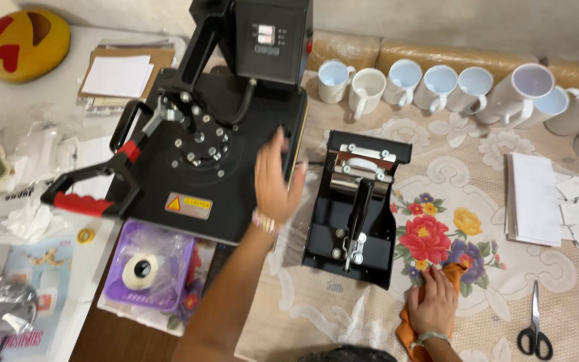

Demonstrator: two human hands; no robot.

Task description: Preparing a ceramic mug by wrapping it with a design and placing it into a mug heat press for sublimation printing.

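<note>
Left hand [277,179], seen from the head camera looking down, is open with fingers together and slightly curved, raised over the right edge of a large black flat heat press [216,154]; whether it touches the press cannot be told. A beaded bracelet circles that wrist. The press has a red-gripped handle [83,198] reaching out to the left and a yellow warning sticker near its front edge.

Right hand [433,302] lies palm down, fingers spread, pressing an orange cloth [415,322] flat on the table near the bottom of the view. The cloth sits on a cream tablecloth [557,281] printed with red, yellow and purple flowers, just right of the front corner of a smaller black mug press [355,213], which stands between the two hands.

Behind the presses, a row of white mugs [430,86] lines the far edge of the table. To the right lies a stack of white paper sheets [534,200] with smaller paper scraps beside it, and black-handled scissors [535,328] rest near the right front. On the left, a purple tray [147,265] holds a roll of tape in plastic wrap, and a yellow cushion with red hearts [25,41] sits in the far left corner.
</note>
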